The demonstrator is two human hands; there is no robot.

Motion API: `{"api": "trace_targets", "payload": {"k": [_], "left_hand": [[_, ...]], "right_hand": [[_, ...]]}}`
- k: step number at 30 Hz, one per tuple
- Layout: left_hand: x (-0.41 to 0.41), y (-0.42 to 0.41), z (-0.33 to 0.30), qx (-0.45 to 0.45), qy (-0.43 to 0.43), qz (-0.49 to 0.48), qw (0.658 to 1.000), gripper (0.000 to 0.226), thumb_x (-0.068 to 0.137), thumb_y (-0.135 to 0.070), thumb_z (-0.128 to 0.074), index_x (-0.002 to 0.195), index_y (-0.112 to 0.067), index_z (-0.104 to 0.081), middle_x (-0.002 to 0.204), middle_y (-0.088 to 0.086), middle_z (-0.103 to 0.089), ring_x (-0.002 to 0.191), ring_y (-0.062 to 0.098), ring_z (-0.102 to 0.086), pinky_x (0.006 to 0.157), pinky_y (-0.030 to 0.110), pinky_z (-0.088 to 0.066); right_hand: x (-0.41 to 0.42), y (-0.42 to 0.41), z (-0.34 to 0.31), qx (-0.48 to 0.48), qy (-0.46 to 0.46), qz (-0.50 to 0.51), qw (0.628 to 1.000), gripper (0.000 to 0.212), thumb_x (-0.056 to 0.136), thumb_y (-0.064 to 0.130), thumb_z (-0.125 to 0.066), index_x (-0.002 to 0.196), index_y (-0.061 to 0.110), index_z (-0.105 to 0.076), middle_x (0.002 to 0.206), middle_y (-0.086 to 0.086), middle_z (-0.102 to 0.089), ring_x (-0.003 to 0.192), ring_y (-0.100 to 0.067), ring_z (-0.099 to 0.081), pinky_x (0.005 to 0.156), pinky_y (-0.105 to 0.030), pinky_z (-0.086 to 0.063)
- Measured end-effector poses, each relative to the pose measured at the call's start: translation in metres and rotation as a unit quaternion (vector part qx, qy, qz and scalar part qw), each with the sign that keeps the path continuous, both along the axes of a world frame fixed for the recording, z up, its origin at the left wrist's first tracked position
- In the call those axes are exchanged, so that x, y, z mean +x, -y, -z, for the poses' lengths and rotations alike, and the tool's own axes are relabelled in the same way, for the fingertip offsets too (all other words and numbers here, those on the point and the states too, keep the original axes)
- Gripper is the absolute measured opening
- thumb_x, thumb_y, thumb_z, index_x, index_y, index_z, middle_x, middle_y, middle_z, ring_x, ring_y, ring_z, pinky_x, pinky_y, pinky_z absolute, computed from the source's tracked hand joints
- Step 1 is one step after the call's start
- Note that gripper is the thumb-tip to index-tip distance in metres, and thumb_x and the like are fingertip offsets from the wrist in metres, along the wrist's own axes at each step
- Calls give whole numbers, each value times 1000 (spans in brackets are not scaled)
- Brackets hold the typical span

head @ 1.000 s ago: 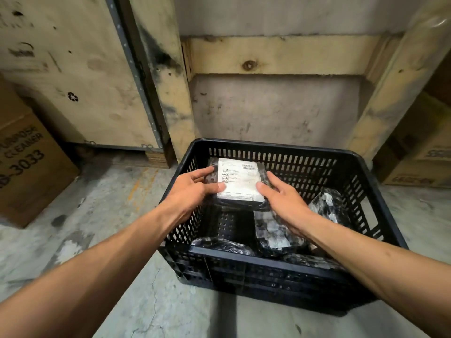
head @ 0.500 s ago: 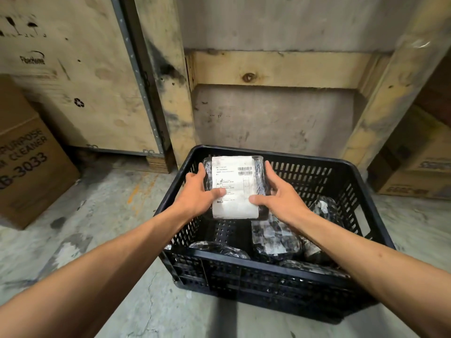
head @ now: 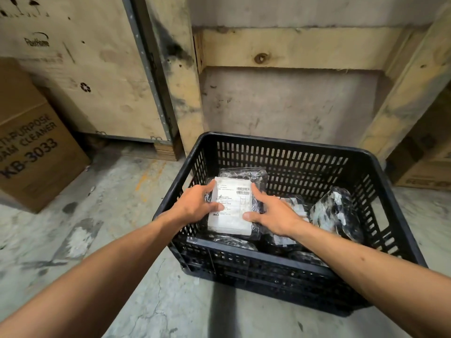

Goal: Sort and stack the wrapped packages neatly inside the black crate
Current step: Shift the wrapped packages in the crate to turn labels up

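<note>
A black slatted crate (head: 288, 142) stands on the concrete floor. Inside its left half, both hands hold a dark wrapped package with a white shipping label (head: 231, 206). My left hand (head: 195, 206) grips its left edge with the thumb on the label. My right hand (head: 273, 213) grips its right edge. Another wrapped package (head: 244, 173) lies just behind it against the far wall. A bulky wrapped package (head: 334, 213) leans at the crate's right side. More packages (head: 234, 241) lie along the near wall, partly hidden by my arms and the rim.
A cardboard box marked KB-3033 (head: 31, 142) stands at the left. A plywood case (head: 80, 69) and timber posts (head: 175, 69) rise behind the crate. More cartons (head: 424, 152) sit at the right. Bare concrete floor (head: 109, 203) spreads left of the crate.
The labelled package, held above the crate's far left part before, has come down and nearer to me inside the crate's left half. Both hands stay on it.
</note>
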State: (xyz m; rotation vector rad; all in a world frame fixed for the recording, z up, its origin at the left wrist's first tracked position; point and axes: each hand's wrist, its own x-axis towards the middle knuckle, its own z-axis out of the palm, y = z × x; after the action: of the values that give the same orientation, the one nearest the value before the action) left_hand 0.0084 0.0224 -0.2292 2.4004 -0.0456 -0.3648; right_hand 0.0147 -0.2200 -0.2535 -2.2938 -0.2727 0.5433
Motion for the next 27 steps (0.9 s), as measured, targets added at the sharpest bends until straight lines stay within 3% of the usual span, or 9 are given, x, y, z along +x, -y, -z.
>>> {"api": "trace_targets", "payload": {"k": [3,6,10,13,16,22,25,27], "left_hand": [[7,-6,1,31,-35,25,999,94,86,-34,-79,159,-14,-24,160,-3,-35,127,3,-46,108,20,-29],[15,-7,6,60,-57,40,996,96,87,-36,-78,160,-13,-20,162,1,-32,147,19,-34,118,29,-23],[27,-4,22,96,-122,70,985,99,88,-36,-76,161,-13,-14,156,5,-45,140,24,-44,115,31,-29],[35,-3,36,101,-173,77,977,105,79,-32,-85,159,-14,-19,150,7,-51,135,26,-48,114,35,-31],[43,-1,50,122,-193,85,970,112,71,-27,-90,157,-15,-21,134,2,-61,119,21,-54,109,33,-36],[54,5,75,194,-192,117,955,125,80,-30,-84,160,-16,11,149,15,-46,136,32,-44,116,38,-36],[59,8,82,210,-202,137,947,122,86,-28,-78,157,-11,19,151,21,-44,136,36,-44,117,41,-35],[62,10,85,208,-216,134,944,120,88,-25,-75,157,-10,22,152,21,-43,137,36,-43,119,43,-33]], "right_hand": [[6,-2,1,-26,-18,-35,999,107,86,52,-75,162,38,-1,170,-4,-10,156,-25,-17,125,-47,-19],[11,-4,5,-38,-62,-64,995,129,73,56,-83,162,34,7,169,-6,-8,154,-28,-20,126,-45,-17],[16,-9,18,-63,-90,-79,991,130,76,49,-84,160,32,14,169,-10,-8,153,-31,-24,124,-42,-19],[20,-12,31,-91,-103,-89,986,130,77,50,-81,159,29,17,169,-13,-7,153,-34,-22,125,-46,-19],[26,-15,48,-110,-111,-93,983,129,79,51,-79,159,26,19,169,-13,-15,153,-33,-23,124,-48,-22],[32,-25,78,-109,-127,-61,984,129,83,44,-81,159,30,22,169,-15,8,156,-33,2,126,-46,-9],[33,-28,91,-99,-123,-50,986,124,87,38,-78,157,34,24,167,-16,13,151,-36,-23,120,-40,-24],[36,-28,96,-92,-121,-49,987,122,88,37,-77,157,35,24,166,-16,15,146,-32,-34,120,-38,-25]]}}
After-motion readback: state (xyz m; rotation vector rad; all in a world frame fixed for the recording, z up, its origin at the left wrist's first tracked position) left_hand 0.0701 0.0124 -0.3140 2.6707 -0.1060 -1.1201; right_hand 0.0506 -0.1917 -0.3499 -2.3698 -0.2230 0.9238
